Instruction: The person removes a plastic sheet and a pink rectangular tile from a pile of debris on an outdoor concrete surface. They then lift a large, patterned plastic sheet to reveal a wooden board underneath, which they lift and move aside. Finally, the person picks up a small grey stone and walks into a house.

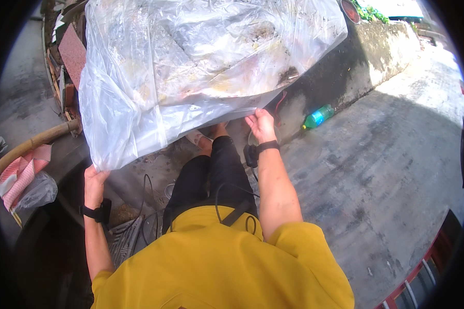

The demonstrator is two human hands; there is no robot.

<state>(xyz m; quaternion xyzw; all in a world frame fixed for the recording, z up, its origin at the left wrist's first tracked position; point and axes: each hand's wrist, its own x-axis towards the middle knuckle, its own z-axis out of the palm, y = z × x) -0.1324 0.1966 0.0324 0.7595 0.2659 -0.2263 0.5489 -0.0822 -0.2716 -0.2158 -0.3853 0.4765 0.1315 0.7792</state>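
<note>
A large sheet of clear plastic (201,73), wrinkled and stained with dirt, spreads out before me over something hard to make out beneath it. My left hand (94,185) pinches its near left corner between thumb and fingers. Farther right, my right hand (261,124) grips the same near edge. Between the two hands the edge hangs above my feet and the ground. Dark bands with small devices sit on both my wrists, and a black cable runs from the right one.
A green plastic bottle (318,116) lies on the concrete floor (363,166) beside a low wall (355,69). To the left are a bamboo pole (36,141), a pink-and-white cloth (23,174), a clear plastic bag (38,191) and a reddish board (72,54). Red-framed metal bars (411,289) stand lower right.
</note>
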